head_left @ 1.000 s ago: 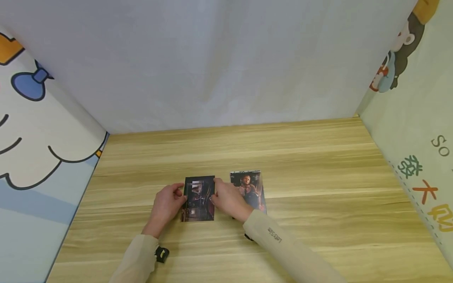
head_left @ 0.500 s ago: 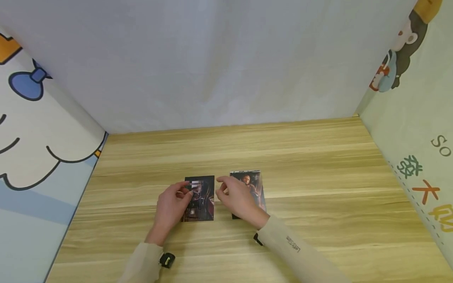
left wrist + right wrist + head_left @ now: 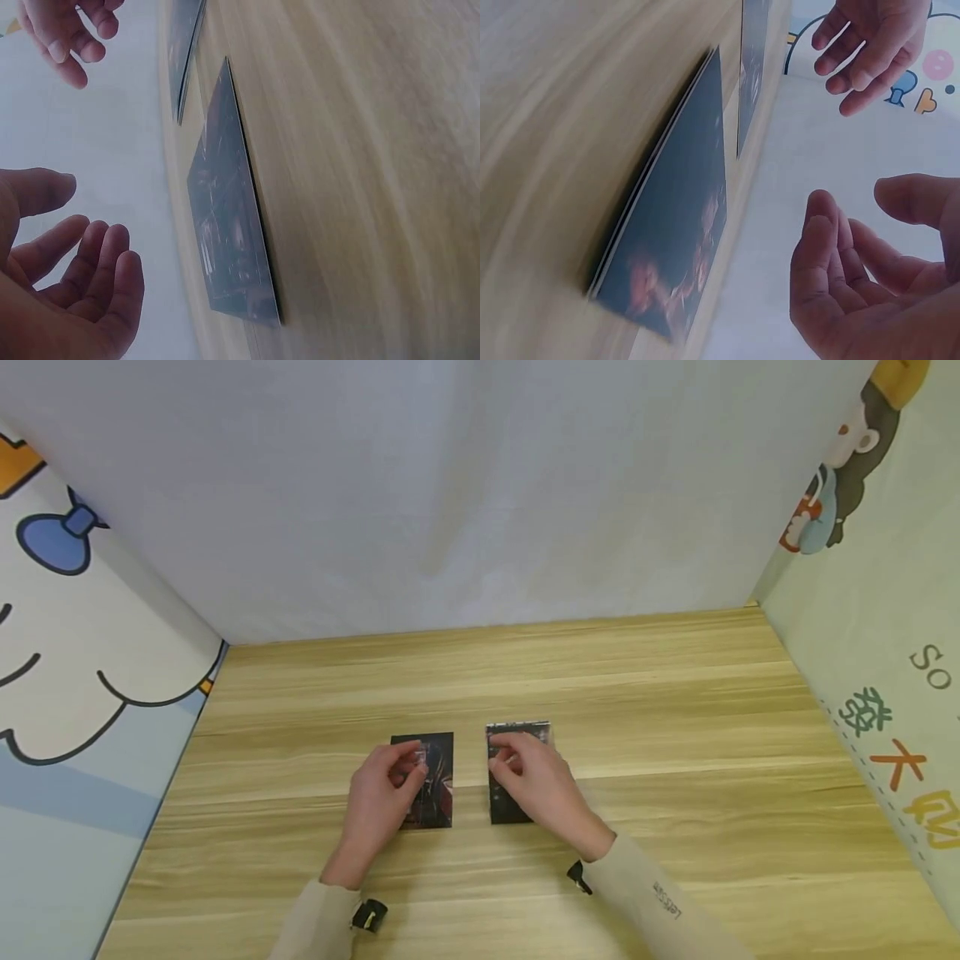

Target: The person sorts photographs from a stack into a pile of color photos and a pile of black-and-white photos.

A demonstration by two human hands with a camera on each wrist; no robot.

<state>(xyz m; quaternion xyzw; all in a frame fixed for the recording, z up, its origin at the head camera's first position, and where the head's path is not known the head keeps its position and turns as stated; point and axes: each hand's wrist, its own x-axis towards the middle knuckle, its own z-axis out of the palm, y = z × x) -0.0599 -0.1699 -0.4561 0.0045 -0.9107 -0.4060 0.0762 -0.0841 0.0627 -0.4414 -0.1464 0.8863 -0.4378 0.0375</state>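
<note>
Two stacks of dark photo cards lie side by side on a wood-grain table. My left hand (image 3: pixel 381 793) hovers over the left photo card (image 3: pixel 441 781), its fingers loosely bent with a gap to the thumb. In the left wrist view that card (image 3: pixel 229 217) lies flat, apart from the fingers. Above the right photo cards (image 3: pixel 508 802) hangs my right hand (image 3: pixel 546 783), also loosely bent and holding nothing. The right wrist view shows this pile (image 3: pixel 675 202) with more than one layer at its edge. Each hand hides part of the card beneath it.
The wood-grain table (image 3: pixel 637 710) extends around both cards. A pale curtain (image 3: pixel 480 510) closes off the back. Printed panels stand at the left (image 3: pixel 90 693) and right (image 3: pixel 870 635). A black strap (image 3: pixel 369 915) shows at the left wrist.
Both hands have let go of the left card and lifted. The right hand has moved right, over the right cards; the left hand has shifted slightly right, over the left card. Both cards stay put.
</note>
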